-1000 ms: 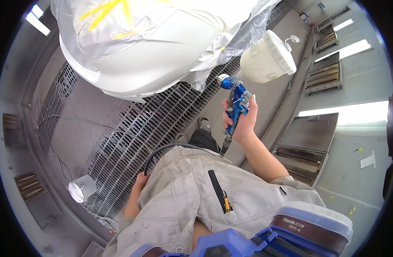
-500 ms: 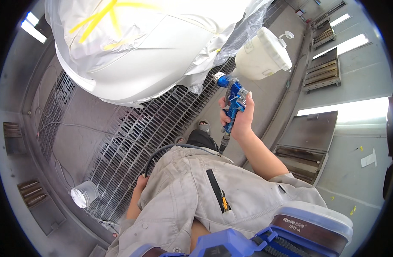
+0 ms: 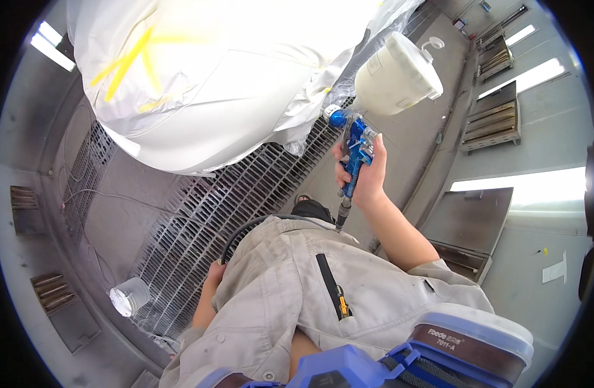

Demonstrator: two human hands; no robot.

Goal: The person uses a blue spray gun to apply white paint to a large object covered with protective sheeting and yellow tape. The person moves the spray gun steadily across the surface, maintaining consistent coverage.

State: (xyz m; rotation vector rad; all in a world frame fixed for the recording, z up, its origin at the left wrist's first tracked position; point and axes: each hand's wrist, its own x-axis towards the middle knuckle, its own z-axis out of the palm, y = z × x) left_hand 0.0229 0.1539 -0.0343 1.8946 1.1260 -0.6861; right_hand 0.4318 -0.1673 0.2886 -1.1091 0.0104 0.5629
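Note:
A blue spray gun (image 3: 355, 145) with a whitish paint cup (image 3: 397, 74) on top is gripped in my right hand (image 3: 368, 171), fingers around its handle and trigger. Its nozzle faces left, toward a white car bumper (image 3: 200, 123), and stands apart from it. From the gun's base a dark air hose (image 3: 245, 226) runs across my waist to my left side. My left hand (image 3: 216, 270) is closed around that hose, low at my side and partly hidden by my grey work clothes.
Plastic sheeting (image 3: 109, 39) with yellow tape covers the car around the bumper. Beneath lies a metal floor grating (image 3: 200, 213). A white bucket (image 3: 130, 296) stands at the lower left; a thin hose (image 3: 116, 194) trails over the floor. Wall vents (image 3: 494, 123) line the right side.
My view has shifted slightly, so the car appears a little lower and further left. My right hand still holds the spray gun; my left hand keeps the hose.

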